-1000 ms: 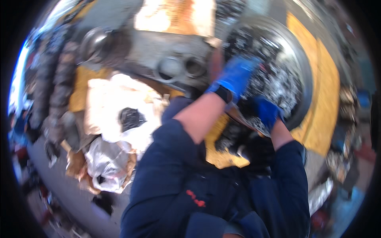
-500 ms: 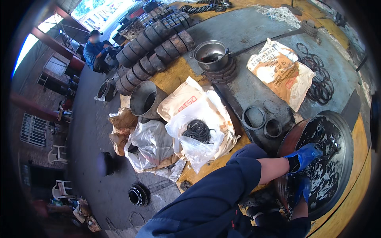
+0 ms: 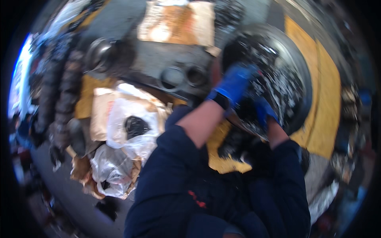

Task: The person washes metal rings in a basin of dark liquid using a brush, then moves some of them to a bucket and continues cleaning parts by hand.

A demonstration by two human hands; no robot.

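The picture is motion-blurred. A large round metal pan (image 3: 295, 59) full of dark, greasy parts lies at the upper right. Both my hands wear blue gloves and work at its near left rim. My left hand (image 3: 235, 84) reaches over the rim onto the dark parts. My right hand (image 3: 262, 112) is just below it, against a dark lump at the pan's edge. The blur hides whether either hand grips anything. My dark blue sleeves fill the lower middle.
A brown paper bag (image 3: 174, 22) lies at the top. Two round metal rings (image 3: 183, 76) sit on the grey surface, with a metal bowl (image 3: 99, 51) to their left. Stacked dark rings (image 3: 55, 99) line the left. White plastic bags (image 3: 127, 131) hold a dark part. A yellow band (image 3: 323, 99) borders the pan.
The view has swung sharply between frames, pulling out wide and then back in close. Both gloved hands stay at the pan's near rim.
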